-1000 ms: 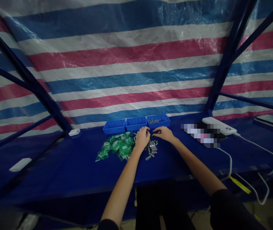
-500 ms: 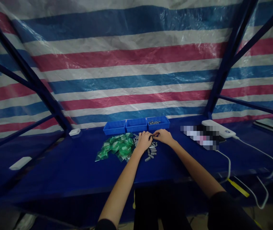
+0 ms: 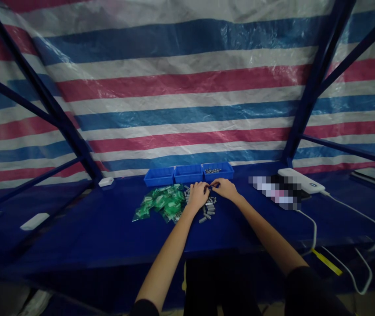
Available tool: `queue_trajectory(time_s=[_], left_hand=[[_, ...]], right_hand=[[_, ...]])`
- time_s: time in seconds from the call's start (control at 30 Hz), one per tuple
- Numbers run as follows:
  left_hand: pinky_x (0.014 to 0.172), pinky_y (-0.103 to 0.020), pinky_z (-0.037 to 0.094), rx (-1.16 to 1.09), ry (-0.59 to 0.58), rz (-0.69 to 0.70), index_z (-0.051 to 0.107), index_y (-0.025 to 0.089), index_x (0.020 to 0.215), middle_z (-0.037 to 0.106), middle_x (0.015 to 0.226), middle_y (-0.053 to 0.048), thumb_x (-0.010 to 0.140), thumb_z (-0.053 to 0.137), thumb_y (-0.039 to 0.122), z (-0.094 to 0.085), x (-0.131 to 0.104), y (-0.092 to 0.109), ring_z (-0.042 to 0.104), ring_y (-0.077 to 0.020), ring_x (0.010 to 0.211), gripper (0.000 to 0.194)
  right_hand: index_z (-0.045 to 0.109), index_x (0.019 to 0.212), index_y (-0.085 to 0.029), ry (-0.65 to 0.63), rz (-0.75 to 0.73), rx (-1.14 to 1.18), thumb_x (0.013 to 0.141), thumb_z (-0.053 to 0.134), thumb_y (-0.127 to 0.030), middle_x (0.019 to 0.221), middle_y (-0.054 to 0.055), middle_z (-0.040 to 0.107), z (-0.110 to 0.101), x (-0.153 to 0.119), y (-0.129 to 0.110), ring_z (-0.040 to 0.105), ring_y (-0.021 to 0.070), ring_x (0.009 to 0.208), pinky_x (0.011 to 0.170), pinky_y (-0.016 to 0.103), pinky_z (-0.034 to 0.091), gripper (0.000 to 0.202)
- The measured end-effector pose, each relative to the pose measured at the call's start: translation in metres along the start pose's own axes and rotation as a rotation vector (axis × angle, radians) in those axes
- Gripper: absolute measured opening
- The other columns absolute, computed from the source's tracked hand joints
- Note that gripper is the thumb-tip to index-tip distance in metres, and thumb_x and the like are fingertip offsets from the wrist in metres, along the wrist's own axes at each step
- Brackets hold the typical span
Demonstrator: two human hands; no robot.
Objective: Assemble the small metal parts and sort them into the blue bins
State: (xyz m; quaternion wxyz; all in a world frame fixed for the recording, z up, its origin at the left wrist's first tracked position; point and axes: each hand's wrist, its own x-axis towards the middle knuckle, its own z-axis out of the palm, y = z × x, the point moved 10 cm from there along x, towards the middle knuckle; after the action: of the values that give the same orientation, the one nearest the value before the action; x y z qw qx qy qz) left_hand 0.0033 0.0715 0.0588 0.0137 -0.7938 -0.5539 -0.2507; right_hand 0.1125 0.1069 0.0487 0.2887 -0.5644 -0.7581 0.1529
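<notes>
Closing the gap that was showing a second ago, the left hand (image 3: pixel 198 194) and right hand (image 3: pixel 225 188) are bringing their fingertips nearly together, so both are working at one spot, though I can't tell whether they're pinching anything. Grey metal pieces (image 3: pixel 211 207) are lying loose on the bench (image 3: pixel 108 228) under and in front of them, with green packets (image 3: pixel 164 199) heaping up just beside, to the left. Beyond the hands, three blue trays (image 3: pixel 158 177) are standing in a row, the rightmost holding small metal parts (image 3: pixel 212 170).
</notes>
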Motion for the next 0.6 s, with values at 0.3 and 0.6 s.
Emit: queue_trajectory(time_s=[0.3, 0.6], left_hand=[[0.079, -0.031, 0.032, -0.067, 0.091, -0.039, 0.049, 0.022, 0.099, 0.062, 0.093, -0.002, 0.093, 0.030, 0.032, -0.016, 0.000, -0.003, 0.054, -0.0172, 0.092, 0.023], [0.078, -0.030, 0.032, -0.119, 0.148, -0.057, 0.047, 0.020, 0.092, 0.061, 0.092, -0.002, 0.094, 0.025, 0.033, -0.026, 0.002, -0.002, 0.055, -0.0157, 0.090, 0.025]], right_hand=[[0.067, 0.095, -0.018, 0.068, 0.025, 0.630, 0.070, 0.057, -0.023, 0.077, 0.002, 0.068, 0.005, 0.014, 0.006, 0.060, 0.0116, 0.059, 0.054, 0.021, 0.047, 0.027], [0.066, 0.095, -0.016, 0.012, 0.010, 0.893, 0.062, 0.069, -0.030, 0.081, 0.005, 0.070, 0.009, 0.013, -0.003, 0.063, 0.0148, 0.067, 0.060, 0.025, 0.049, 0.036]])
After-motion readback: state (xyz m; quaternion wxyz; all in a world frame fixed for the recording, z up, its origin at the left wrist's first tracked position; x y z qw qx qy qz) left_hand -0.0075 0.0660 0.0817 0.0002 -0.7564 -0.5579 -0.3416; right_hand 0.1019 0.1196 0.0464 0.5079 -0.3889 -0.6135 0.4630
